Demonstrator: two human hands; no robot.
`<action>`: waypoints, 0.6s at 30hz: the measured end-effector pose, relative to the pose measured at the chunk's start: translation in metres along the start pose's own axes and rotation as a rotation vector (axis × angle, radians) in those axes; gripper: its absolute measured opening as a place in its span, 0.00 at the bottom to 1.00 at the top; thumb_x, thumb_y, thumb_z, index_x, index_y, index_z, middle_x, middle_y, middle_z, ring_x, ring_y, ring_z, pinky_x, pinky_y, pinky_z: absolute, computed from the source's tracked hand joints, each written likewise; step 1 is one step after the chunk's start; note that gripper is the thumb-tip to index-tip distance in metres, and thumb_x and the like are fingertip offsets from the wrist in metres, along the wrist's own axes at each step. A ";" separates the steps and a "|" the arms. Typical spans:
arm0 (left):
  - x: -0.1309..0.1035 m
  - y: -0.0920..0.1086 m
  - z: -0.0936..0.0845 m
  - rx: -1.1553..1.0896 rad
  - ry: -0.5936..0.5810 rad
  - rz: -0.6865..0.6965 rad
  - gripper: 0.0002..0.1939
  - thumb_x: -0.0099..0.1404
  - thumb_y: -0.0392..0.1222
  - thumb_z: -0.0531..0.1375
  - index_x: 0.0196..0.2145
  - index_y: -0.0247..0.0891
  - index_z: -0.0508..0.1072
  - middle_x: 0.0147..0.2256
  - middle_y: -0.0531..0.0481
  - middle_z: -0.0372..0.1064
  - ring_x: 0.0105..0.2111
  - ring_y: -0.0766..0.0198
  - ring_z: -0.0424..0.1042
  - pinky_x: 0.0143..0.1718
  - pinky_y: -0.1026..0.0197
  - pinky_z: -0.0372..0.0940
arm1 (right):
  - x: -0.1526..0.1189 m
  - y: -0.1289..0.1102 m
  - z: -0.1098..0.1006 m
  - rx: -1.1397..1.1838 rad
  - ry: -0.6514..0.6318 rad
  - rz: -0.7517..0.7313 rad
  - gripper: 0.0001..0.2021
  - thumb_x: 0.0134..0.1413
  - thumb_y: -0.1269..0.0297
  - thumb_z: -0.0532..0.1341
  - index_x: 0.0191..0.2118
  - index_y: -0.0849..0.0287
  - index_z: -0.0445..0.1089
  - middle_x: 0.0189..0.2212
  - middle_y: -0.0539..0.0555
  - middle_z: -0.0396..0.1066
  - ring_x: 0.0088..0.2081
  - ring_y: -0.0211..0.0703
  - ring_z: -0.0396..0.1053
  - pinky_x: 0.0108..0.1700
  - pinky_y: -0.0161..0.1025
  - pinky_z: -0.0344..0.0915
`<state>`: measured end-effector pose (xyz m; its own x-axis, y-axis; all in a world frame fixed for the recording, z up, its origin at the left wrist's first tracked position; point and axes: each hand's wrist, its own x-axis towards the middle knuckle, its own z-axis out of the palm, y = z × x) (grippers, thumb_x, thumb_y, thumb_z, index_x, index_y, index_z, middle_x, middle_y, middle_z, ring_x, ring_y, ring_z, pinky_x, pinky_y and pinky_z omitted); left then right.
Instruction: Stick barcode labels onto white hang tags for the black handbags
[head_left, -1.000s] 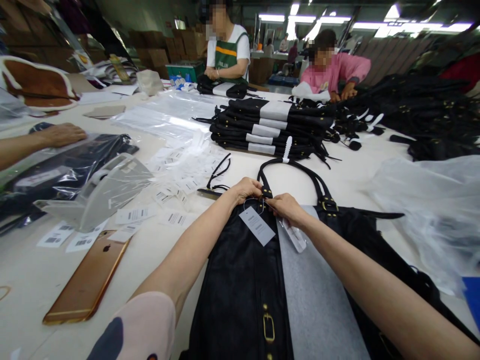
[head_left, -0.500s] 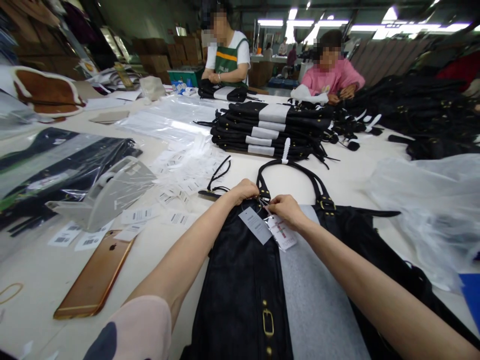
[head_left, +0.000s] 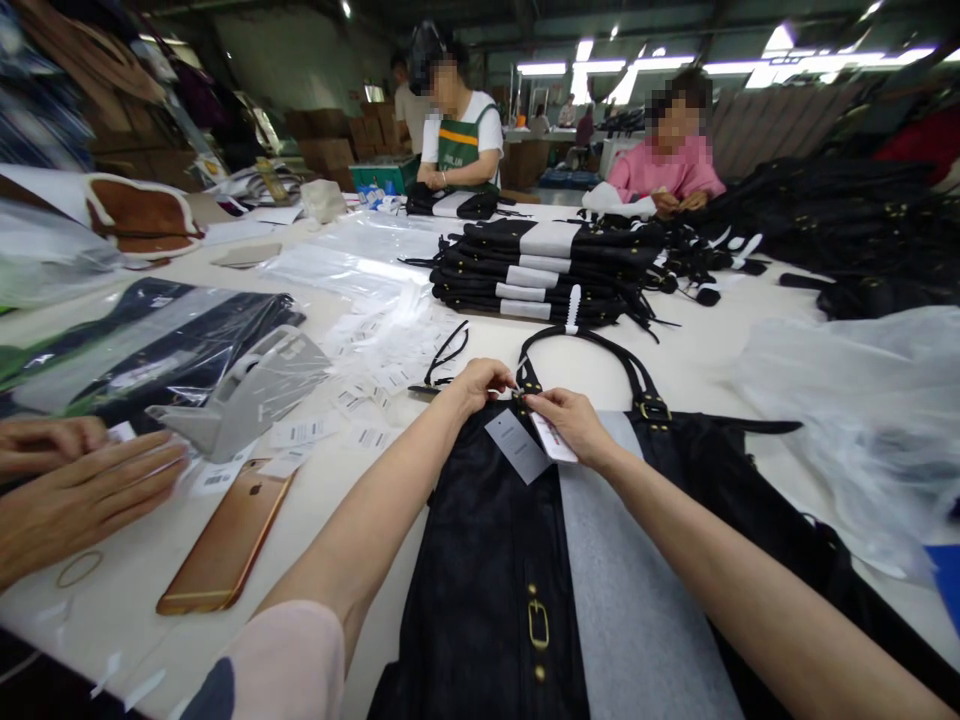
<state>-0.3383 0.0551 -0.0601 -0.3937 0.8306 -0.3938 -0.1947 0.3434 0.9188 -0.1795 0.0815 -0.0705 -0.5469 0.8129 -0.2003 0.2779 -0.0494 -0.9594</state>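
Observation:
A black handbag (head_left: 480, 560) lies before me, with gold buckles and a strip of grey padding (head_left: 630, 580) over its middle. At the base of its looped handle (head_left: 592, 332), my left hand (head_left: 480, 387) is closed, its fingertips pinching a thin tag string. Close against it, my right hand (head_left: 568, 424) is closed on the string too, thumb and finger together at the top of a white hang tag (head_left: 551, 441). A grey hang tag (head_left: 517, 446) dangles over the bag's dark leather. The exact grip at the fingertips is partly hidden.
A co-worker's hands (head_left: 82, 485) reach in at left, near a phone (head_left: 225, 540) and a grey tag-like plastic holder (head_left: 232, 395). Labels (head_left: 367, 400) lie scattered. Folded black bags (head_left: 540, 270) are stacked ahead. Clear plastic (head_left: 855, 410) lies right. Two people (head_left: 461, 140) work across the table.
My right hand has moved slightly left, toward my left hand, and the white hang tag has turned beneath it. A co-worker's hands have come in at left. The view has shifted slightly.

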 end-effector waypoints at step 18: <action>-0.065 -0.018 -0.010 0.203 -0.093 0.257 0.16 0.39 0.50 0.67 0.25 0.37 0.73 0.24 0.54 0.69 0.27 0.65 0.65 0.26 0.68 0.60 | -0.016 -0.021 -0.001 0.766 -0.283 0.537 0.05 0.43 0.82 0.56 0.27 0.69 0.67 0.20 0.52 0.68 0.20 0.33 0.66 0.24 0.28 0.61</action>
<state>-0.3180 -0.0091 -0.0518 -0.3212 0.9345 -0.1535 0.0865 0.1904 0.9779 -0.1759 0.0701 -0.0466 -0.6946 0.4077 -0.5928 0.0120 -0.8173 -0.5762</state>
